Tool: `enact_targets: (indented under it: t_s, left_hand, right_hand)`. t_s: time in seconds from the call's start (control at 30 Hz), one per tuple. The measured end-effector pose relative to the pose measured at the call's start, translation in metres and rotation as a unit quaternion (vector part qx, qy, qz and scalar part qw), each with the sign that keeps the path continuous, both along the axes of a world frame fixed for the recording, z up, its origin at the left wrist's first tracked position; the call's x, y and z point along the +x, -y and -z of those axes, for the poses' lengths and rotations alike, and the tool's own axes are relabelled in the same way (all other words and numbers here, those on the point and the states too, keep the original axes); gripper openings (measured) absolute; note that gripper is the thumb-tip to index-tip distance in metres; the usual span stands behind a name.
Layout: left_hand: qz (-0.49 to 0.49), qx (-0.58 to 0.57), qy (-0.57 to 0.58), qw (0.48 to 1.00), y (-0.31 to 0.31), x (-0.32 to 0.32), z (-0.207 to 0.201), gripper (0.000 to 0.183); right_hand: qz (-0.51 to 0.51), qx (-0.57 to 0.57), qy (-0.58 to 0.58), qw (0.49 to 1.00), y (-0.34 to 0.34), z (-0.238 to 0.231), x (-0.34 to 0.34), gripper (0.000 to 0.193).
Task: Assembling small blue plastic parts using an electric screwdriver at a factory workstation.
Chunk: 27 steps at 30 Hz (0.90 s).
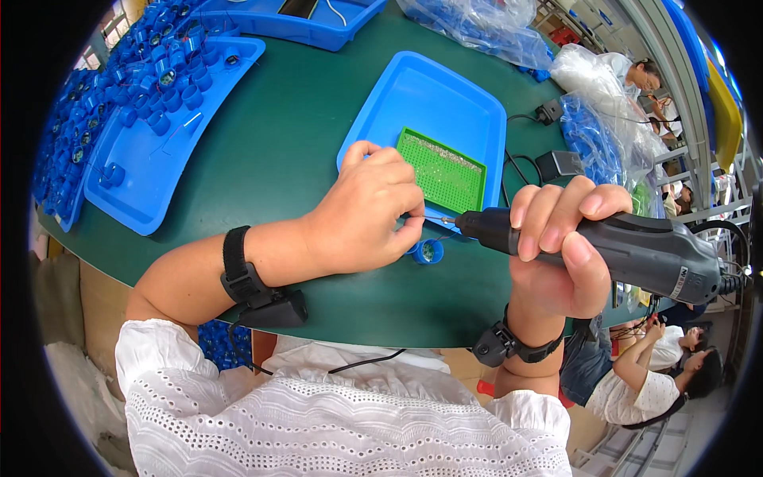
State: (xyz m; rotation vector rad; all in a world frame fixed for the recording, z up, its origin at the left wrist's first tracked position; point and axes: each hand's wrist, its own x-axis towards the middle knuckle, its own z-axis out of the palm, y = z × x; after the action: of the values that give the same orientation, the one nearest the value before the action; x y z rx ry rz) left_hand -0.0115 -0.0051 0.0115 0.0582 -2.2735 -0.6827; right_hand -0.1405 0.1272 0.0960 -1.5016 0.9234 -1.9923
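My right hand [556, 246] grips a dark grey electric screwdriver [656, 258], held nearly level with its bit pointing left. At the bit's tip, the thumb and index finger of my left hand [362, 211] are pinched together; whatever they hold is too small or hidden. Just below the bit, a small round blue plastic housing [430, 252] lies on the green table [278, 103], with another blue piece partly hidden beside it. Beyond my hands, a green perforated tray [445, 176] with many tiny metal pieces along its far part sits inside a blue tray [425, 71].
At left, a blue tray [127, 203] and a large heap of blue housings [75, 127] with wires cover the table. Another blue bin [342, 36] stands at the back. Plastic bags [592, 119], a black adapter [559, 164] and cables lie at right. Other people [648, 378] sit farther right.
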Motion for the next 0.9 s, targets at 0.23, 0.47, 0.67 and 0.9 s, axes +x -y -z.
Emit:
enact_targets:
  t_s: [0.23, 0.47, 0.67, 0.9]
  left_hand:
    - [-0.001, -0.002, 0.006, 1.0, -0.0015, 0.0011, 0.0001, 0.01]
    - [0.005, 0.004, 0.016, 1.0, -0.0002, 0.0008, 0.0003, 0.01]
    - [0.011, 0.012, 0.019, 1.0, 0.0012, -0.0001, -0.0022, 0.009]
    - [0.113, 0.258, 0.037, 0.959, 0.006, -0.0021, 0.0055, 0.016]
  right_hand:
    - [-0.015, -0.011, -0.018, 1.0, 0.0017, 0.0035, -0.0004, 0.027]
    - [-0.016, -0.009, -0.017, 1.0, 0.0024, 0.0056, -0.0019, 0.027]
    - [0.0, -0.007, -0.019, 1.0, 0.0017, 0.0023, 0.0, 0.027]
    - [0.02, -0.039, 0.036, 0.998, 0.0024, 0.0032, -0.0048, 0.028]
